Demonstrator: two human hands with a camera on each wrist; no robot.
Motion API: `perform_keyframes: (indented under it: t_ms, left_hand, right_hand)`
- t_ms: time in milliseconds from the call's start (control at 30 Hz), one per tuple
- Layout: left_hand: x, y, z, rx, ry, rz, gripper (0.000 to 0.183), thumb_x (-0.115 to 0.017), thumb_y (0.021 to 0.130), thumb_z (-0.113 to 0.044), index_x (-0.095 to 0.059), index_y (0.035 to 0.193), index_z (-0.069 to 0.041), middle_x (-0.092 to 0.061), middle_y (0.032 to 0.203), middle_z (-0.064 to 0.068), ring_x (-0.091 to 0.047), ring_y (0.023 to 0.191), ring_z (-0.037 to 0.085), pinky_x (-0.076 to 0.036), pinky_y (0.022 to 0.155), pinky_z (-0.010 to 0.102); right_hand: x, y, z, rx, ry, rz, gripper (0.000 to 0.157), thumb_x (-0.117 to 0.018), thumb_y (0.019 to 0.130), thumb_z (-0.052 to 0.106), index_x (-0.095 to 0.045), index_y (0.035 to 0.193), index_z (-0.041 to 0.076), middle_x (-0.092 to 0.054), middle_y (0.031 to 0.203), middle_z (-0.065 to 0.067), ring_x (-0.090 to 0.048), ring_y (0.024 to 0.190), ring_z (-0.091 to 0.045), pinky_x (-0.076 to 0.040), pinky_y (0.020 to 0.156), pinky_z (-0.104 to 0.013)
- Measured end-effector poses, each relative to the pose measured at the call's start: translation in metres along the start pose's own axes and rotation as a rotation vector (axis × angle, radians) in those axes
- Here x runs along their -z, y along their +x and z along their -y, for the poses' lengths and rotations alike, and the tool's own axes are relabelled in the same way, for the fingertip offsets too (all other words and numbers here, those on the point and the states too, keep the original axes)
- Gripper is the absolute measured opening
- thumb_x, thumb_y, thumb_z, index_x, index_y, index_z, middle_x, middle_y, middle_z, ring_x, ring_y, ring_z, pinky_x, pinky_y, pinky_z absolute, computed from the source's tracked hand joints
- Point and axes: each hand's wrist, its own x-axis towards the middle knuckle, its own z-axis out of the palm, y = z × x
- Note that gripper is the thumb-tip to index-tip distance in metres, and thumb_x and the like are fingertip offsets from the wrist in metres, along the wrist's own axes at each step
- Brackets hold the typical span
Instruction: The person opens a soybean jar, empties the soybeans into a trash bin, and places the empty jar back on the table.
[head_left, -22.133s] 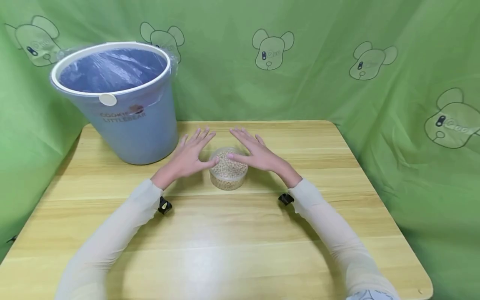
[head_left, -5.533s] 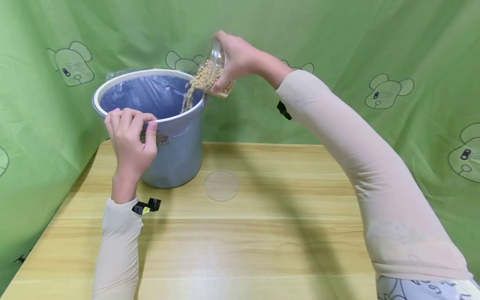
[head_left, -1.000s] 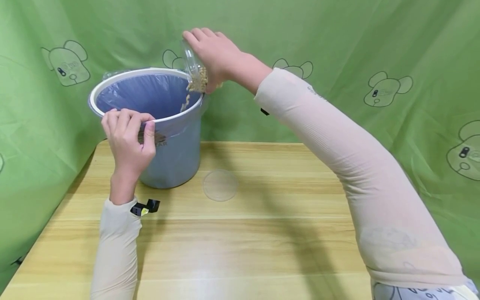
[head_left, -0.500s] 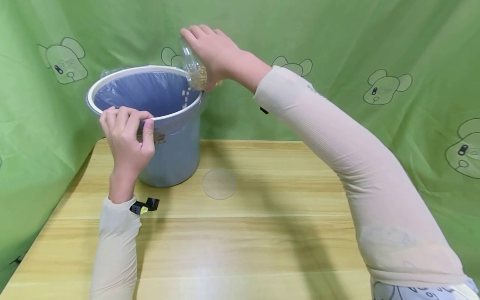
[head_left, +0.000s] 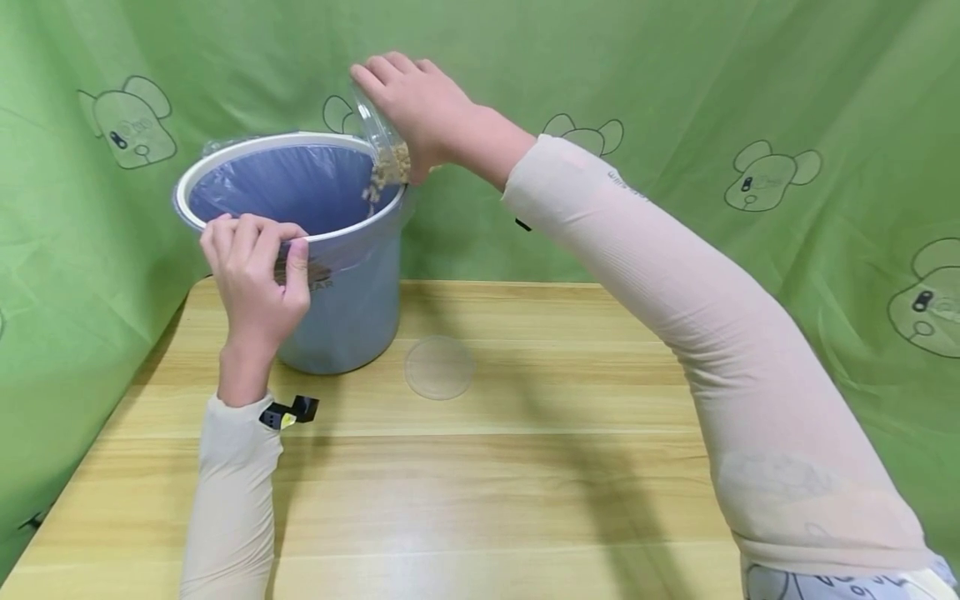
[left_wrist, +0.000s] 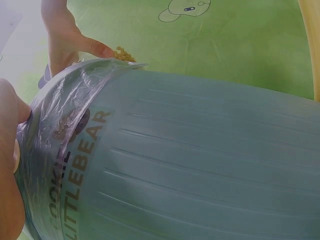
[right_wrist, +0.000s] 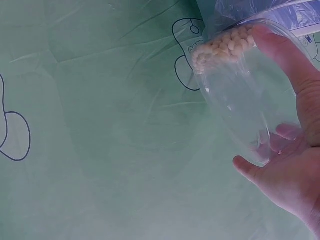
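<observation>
My right hand [head_left: 423,108] grips a clear round plastic tub [head_left: 372,125], tipped steeply over the right side of the bin's rim. Pale yellow soybeans [head_left: 393,162] spill from its lower edge into the blue trash bin [head_left: 352,308], which has a white rim and a clear plastic liner. In the right wrist view, the remaining soybeans [right_wrist: 227,47] gather in a small heap at the tub's low end, and most of the tub's wall [right_wrist: 240,100] is bare. My left hand [head_left: 258,279] holds the bin's front rim, thumb outside, fingertips hidden over the edge.
A clear round lid [head_left: 440,367] lies flat on the wooden table [head_left: 465,500], just right of the bin's base. Green cloth [head_left: 510,200] with bear-head drawings hangs behind the table and at both sides.
Since the early frames the lid came off, and the right hand lifted and tipped the tub over the bin. Over the last second it shifted slightly left, with fewer soybeans inside. The left hand stays put.
</observation>
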Motion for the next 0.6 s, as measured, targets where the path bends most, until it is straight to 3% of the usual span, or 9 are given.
perform_keyframes:
  t_ms: [300,600]
  left_hand:
    - [-0.002,-0.001,0.001,-0.007,0.005,0.015,0.036,-0.056,0.095,-0.030,-0.071,0.087,0.002,-0.060,0.084,0.020,-0.045,0.093,0.042,-0.026,0.112,0.050]
    - [-0.004,-0.003,0.001,-0.007,0.003,0.014,0.035,-0.057,0.095,-0.029,-0.071,0.087,0.002,-0.060,0.085,0.020,-0.046,0.093,0.042,-0.027,0.112,0.050]
  right_hand:
    - [-0.002,0.001,0.006,0.017,-0.040,-0.004,0.136,-0.096,0.060,0.025,-0.007,0.161,0.005,-0.020,0.167,-0.018,-0.018,0.155,-0.037,-0.023,0.125,-0.058]
    - [-0.004,0.003,0.019,0.072,-0.157,0.008,0.129,-0.091,0.062,0.014,-0.009,0.161,0.006,-0.019,0.165,-0.019,-0.015,0.156,-0.037,-0.024,0.123,-0.062]
